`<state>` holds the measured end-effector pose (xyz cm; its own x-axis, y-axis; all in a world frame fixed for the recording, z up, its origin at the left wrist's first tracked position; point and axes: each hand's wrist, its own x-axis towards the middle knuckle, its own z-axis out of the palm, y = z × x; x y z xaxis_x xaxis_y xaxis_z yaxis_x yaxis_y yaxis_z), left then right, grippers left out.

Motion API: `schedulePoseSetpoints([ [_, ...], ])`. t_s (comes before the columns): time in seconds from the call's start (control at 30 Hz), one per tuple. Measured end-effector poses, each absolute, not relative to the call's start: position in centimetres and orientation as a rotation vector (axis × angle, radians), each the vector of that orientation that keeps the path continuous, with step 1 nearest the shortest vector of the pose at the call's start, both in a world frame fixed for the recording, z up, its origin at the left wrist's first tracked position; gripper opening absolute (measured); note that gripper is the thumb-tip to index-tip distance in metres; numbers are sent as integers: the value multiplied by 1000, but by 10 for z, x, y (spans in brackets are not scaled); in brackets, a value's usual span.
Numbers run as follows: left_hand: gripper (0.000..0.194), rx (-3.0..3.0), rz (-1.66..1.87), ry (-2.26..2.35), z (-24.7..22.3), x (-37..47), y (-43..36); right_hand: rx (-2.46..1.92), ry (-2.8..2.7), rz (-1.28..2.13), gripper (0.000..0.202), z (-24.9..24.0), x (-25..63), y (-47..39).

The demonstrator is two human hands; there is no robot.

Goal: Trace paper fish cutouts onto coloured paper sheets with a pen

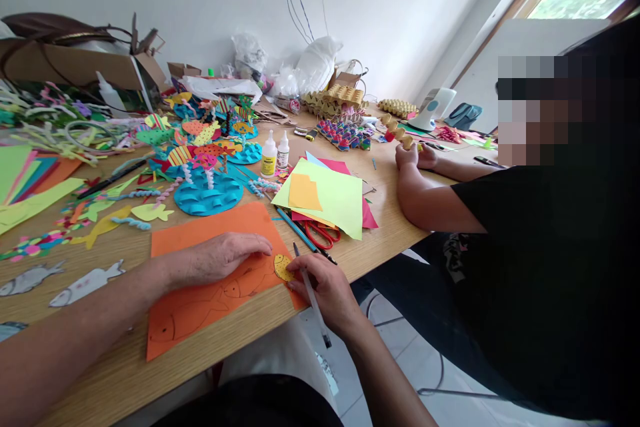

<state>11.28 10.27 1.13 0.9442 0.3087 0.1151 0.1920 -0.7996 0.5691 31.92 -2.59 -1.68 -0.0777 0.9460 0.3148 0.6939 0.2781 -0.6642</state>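
Note:
My left hand (225,259) lies on a sheet of orange paper (210,227), fingers stretched out and holding nothing. Fish outlines are drawn in dark lines on the lower part of that sheet. My right hand (325,290) is at the sheet's right edge, with a pen (311,293) held slantwise across the fingers. Its thumb and fingertips also pinch the edge of a small yellow paper fish (283,267) with dark dots, which rests on the orange paper. The fish is partly covered by the fingertips.
Red scissors (323,237) and stacked coloured paper (340,200) lie beyond my right hand. Two glue bottles (269,157) stand behind. Blue paper bases (209,193) with paper fish are at the left. A co-worker's hands (413,155) hold an egg-carton strip (395,128) on the right.

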Motion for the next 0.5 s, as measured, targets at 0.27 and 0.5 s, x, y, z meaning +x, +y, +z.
schedulePoseSetpoints([
  [0.27,41,2634,239,216,8,116,100,-1497,-1824,527,16,-14,321,-25],
  [0.5,45,2562,136,269,19,118,105,-1541,-1808,622,20,-11,325,-25],
])
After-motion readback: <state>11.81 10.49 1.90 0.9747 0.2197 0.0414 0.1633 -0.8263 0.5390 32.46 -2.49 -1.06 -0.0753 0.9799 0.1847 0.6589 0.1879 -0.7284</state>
